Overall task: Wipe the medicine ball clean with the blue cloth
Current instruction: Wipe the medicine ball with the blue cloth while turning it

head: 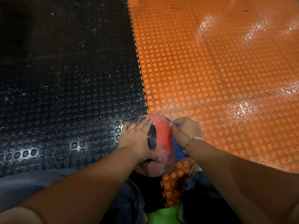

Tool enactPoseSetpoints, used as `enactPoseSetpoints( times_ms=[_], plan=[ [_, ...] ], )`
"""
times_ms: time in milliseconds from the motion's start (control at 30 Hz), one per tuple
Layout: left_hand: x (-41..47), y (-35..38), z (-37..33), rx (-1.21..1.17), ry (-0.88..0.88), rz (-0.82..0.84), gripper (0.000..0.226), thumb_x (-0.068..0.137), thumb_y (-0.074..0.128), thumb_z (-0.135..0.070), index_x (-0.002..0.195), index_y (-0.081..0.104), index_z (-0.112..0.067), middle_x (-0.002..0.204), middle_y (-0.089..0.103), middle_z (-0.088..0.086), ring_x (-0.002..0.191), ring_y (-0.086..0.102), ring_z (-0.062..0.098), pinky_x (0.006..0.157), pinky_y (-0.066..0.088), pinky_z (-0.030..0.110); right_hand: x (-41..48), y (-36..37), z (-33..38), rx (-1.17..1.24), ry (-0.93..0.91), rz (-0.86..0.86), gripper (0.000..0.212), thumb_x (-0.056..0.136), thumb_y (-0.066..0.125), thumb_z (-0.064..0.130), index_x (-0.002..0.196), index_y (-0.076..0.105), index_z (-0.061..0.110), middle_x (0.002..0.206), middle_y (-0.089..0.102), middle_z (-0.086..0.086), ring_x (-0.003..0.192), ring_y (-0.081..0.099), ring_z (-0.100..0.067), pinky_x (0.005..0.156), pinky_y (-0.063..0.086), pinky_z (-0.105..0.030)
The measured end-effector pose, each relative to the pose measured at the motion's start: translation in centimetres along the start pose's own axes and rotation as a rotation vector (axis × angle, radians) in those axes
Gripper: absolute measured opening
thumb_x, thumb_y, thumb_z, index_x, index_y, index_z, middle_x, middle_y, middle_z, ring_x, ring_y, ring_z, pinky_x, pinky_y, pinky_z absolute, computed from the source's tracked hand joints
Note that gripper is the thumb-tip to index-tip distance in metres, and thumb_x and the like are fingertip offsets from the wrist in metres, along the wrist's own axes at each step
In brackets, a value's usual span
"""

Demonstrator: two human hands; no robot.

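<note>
Medicine ball (161,135), one; blue cloth (178,148), one

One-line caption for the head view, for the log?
Left hand steadies the red medicine ball on the studded floor while the right hand holds the blue cloth against its side.

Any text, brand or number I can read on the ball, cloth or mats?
None legible.
The medicine ball: red panels and a black textured patch, no lettering showing; the left hand and right hand hide parts.
The blue cloth, black mat, orange mat: no print.
</note>
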State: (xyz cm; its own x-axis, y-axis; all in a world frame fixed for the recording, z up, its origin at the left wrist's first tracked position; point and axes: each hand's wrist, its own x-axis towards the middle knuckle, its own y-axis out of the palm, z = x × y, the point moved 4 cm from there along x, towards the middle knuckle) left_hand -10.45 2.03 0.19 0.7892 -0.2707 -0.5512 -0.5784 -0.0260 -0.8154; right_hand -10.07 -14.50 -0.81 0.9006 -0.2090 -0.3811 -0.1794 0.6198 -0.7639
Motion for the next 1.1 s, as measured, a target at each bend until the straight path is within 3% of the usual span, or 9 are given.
enactPoseSetpoints(
  times_ms=[133, 233, 300, 333, 500, 700, 900, 967, 1100],
  plan=[
    [0.7, -0.3, 0.7, -0.013, -0.049, 0.001, 0.134, 0.049, 0.069, -0.08, 0.153, 0.001, -0.027, 0.159, 0.004, -0.015, 0.145, 0.011, 0.014, 0.119, -0.002, 0.04, -1.9, 1.5, 3.9, -0.134, -0.377, 0.067, 0.026, 0.094, 0.048, 0.032, 0.112, 0.067, 0.029, 0.117, 0.059, 0.008, 0.105, 0.054, -0.013, 0.095, 0.037, -0.024],
    [0.9, -0.5, 1.2, -0.016, -0.07, 0.025, 0.135, 0.049, 0.067, -0.083, 0.152, -0.001, -0.028, 0.159, 0.003, -0.015, 0.145, 0.011, 0.013, 0.119, -0.001, 0.041, -0.4, 0.5, 1.2, 0.02, -0.142, 0.056, 0.024, 0.091, 0.054, 0.038, 0.109, 0.069, 0.029, 0.116, 0.062, 0.009, 0.105, 0.056, -0.012, 0.097, 0.041, -0.027],
    [0.9, -0.5, 1.2, -0.016, -0.075, 0.028, 0.136, 0.049, 0.066, -0.083, 0.152, -0.002, -0.028, 0.159, 0.003, -0.015, 0.145, 0.011, 0.013, 0.119, -0.001, 0.042, 0.4, -0.2, -0.5, 0.114, 0.045, 0.032, 0.023, 0.09, 0.056, 0.035, 0.107, 0.07, 0.025, 0.112, 0.068, 0.002, 0.099, 0.06, -0.016, 0.088, 0.042, -0.022],
    [1.0, -0.5, 1.3, -0.017, -0.08, 0.029, 0.136, 0.048, 0.066, -0.084, 0.152, -0.001, -0.028, 0.159, 0.003, -0.015, 0.145, 0.011, 0.013, 0.119, -0.001, 0.042, 0.5, -0.1, -0.3, 0.088, 0.047, 0.03, 0.023, 0.091, 0.056, 0.034, 0.106, 0.07, 0.024, 0.11, 0.069, 0.0, 0.097, 0.061, -0.017, 0.086, 0.042, -0.022],
    [1.5, -0.8, 1.6, 0.003, -0.12, 0.029, 0.135, 0.049, 0.061, -0.087, 0.153, 0.003, -0.024, 0.16, 0.009, -0.011, 0.145, 0.014, 0.015, 0.119, 0.002, 0.042, -1.4, 1.4, 3.3, -0.118, -0.37, 0.086, 0.025, 0.093, 0.051, 0.034, 0.111, 0.068, 0.029, 0.118, 0.062, 0.009, 0.108, 0.055, -0.011, 0.098, 0.04, -0.026],
    [1.1, -0.6, 0.6, 0.035, -0.108, 0.022, 0.132, 0.053, 0.057, -0.088, 0.153, -0.001, -0.022, 0.16, 0.004, -0.009, 0.146, 0.012, 0.017, 0.118, -0.004, 0.043, 0.3, 0.3, 0.2, 0.128, -0.035, 0.002, 0.022, 0.088, 0.058, 0.036, 0.103, 0.071, 0.026, 0.114, 0.064, 0.007, 0.1, 0.058, -0.011, 0.094, 0.044, -0.026],
    [1.4, -0.7, 1.0, 0.044, -0.099, 0.042, 0.131, 0.053, 0.057, -0.088, 0.153, 0.003, -0.023, 0.16, 0.006, -0.009, 0.145, 0.013, 0.016, 0.119, -0.003, 0.045, -2.4, 0.9, 3.1, -0.131, -0.414, 0.058, 0.027, 0.094, 0.049, 0.031, 0.114, 0.066, 0.024, 0.113, 0.059, 0.007, 0.102, 0.053, -0.011, 0.094, 0.043, -0.027],
    [1.3, -0.7, 1.0, 0.042, -0.095, 0.048, 0.131, 0.053, 0.056, -0.089, 0.153, 0.002, -0.023, 0.16, 0.006, -0.01, 0.146, 0.013, 0.015, 0.118, -0.004, 0.045, -1.9, 0.6, 1.5, -0.092, -0.352, 0.026, 0.026, 0.093, 0.05, 0.033, 0.113, 0.066, 0.026, 0.115, 0.059, 0.007, 0.105, 0.053, -0.011, 0.095, 0.041, -0.027],
    [1.7, -0.8, 0.5, 0.026, -0.088, 0.036, 0.13, 0.054, 0.054, -0.09, 0.153, 0.005, -0.023, 0.16, 0.007, -0.01, 0.145, 0.014, 0.017, 0.118, -0.005, 0.045, -0.5, 0.1, 0.1, 0.038, -0.047, -0.056, 0.026, 0.093, 0.05, 0.035, 0.111, 0.067, 0.026, 0.114, 0.059, 0.006, 0.104, 0.056, -0.014, 0.092, 0.042, -0.026]
  ],
)
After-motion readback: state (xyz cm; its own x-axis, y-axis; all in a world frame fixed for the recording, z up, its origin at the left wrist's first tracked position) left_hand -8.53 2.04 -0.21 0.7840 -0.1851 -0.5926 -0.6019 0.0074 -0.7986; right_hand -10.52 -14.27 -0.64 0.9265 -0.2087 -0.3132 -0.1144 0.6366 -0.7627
